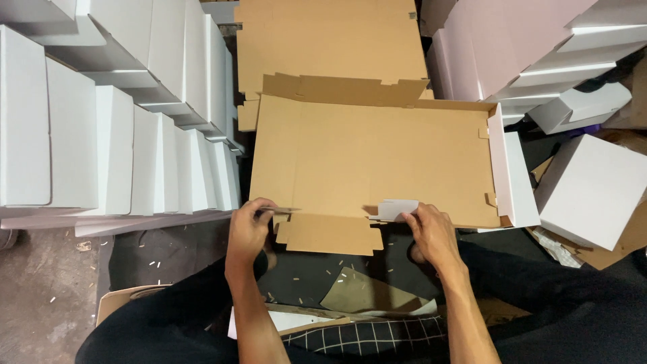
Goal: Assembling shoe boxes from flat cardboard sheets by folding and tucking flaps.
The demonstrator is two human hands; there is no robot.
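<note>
A flat brown cardboard box blank (367,158) lies in front of me, its inner side up and its white outer face showing at the raised right flap (513,172). My left hand (248,230) pinches the near left corner tab of the blank. My right hand (430,229) grips a small folded tab, white side out, at the near edge. A near flap (330,236) hangs between my hands. More flat brown blanks (330,40) lie stacked behind it.
Rows of folded white boxes (114,148) stand at the left. More white and pale pink boxes (532,54) pile at the right, one white box (593,189) close by. Cardboard scraps (364,293) lie on the dark floor by my legs.
</note>
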